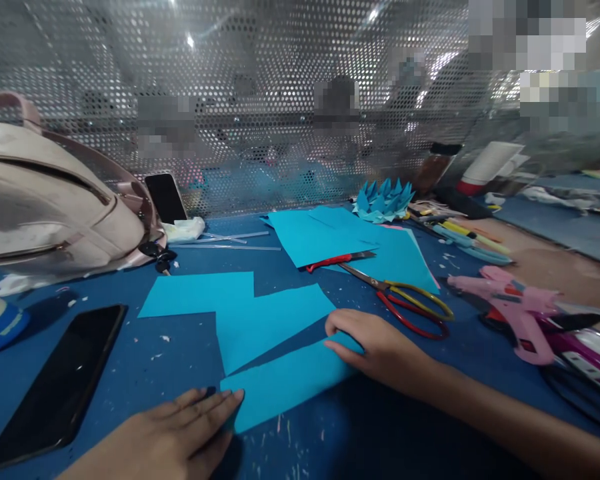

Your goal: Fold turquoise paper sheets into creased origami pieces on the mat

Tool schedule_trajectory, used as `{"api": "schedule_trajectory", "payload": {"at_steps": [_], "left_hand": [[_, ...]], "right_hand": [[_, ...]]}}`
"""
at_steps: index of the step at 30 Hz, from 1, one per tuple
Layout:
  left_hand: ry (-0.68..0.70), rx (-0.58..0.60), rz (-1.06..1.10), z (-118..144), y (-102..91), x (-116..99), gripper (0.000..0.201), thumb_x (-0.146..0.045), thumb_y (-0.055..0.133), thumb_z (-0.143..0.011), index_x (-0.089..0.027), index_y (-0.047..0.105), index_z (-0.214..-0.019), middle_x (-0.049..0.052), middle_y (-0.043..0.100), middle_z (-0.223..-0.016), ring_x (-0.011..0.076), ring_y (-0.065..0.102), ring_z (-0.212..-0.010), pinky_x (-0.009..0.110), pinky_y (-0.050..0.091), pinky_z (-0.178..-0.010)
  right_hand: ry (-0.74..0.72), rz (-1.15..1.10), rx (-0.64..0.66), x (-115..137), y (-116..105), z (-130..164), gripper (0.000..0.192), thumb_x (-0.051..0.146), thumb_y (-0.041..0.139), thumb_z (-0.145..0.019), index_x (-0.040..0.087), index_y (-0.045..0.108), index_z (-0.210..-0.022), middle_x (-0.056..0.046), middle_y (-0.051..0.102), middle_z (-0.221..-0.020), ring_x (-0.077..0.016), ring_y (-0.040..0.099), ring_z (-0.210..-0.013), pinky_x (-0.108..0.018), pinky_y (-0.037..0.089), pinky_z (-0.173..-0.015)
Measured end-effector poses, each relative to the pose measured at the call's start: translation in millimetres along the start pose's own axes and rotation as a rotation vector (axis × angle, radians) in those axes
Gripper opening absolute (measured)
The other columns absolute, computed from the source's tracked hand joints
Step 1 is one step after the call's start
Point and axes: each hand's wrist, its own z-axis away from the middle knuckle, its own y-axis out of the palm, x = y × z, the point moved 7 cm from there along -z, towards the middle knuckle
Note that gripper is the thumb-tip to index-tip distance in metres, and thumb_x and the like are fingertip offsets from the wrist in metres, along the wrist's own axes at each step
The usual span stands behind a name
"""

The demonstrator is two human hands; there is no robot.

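A strip of blue paper (285, 383) lies at a slant on the table in front of me. Stretched out flat, the fingers of my left hand (187, 427) touch its left end. My right hand (375, 340) pinches the right end between thumb and fingers, where the paper curls up slightly. Just beyond lie two more blue paper pieces (267, 323), (197, 293), partly overlapping. Scissors with red and yellow handles (417, 307) rest past my right hand, beside a red-handled knife (333, 261) by the stack of blue sheets (325, 233).
At left are a phone (60, 387), a pale bag (55, 193) and keys (163, 257). To the right lies a pink glue gun (515, 303). A folded blue paper piece with points (384, 200) stands near the perforated metal panel (260, 87). Clear sticks (225, 248) lie behind.
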Motion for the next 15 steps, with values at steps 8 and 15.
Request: {"api": "schedule_trajectory", "payload": {"at_steps": [8,15], "left_hand": [[-0.162,0.039,0.082,-1,-30.3,-7,0.038,-0.028,0.058,-0.087,-0.031,0.063,-0.124,0.002,0.055,-0.139,0.0292,0.059,-0.119,0.042,0.045,-0.103],[-0.190,0.094,0.083,-3,-36.4,-9,0.045,-0.022,0.066,-0.080,-0.030,0.063,-0.124,0.003,0.056,-0.138,0.0305,0.060,-0.118,0.043,0.043,-0.105]], "right_hand": [[-0.148,0.154,-0.312,32,-36,7,0.022,0.026,0.044,-0.095,0.020,0.060,-0.110,-0.009,0.061,-0.105,-0.0218,0.056,-0.095,-0.034,0.043,-0.082],[-0.454,0.355,-0.144,119,28,39,0.063,0.055,0.011,-0.100,0.018,0.054,-0.129,-0.005,0.062,-0.085,-0.0199,0.053,-0.078,-0.036,0.039,-0.079]]}}
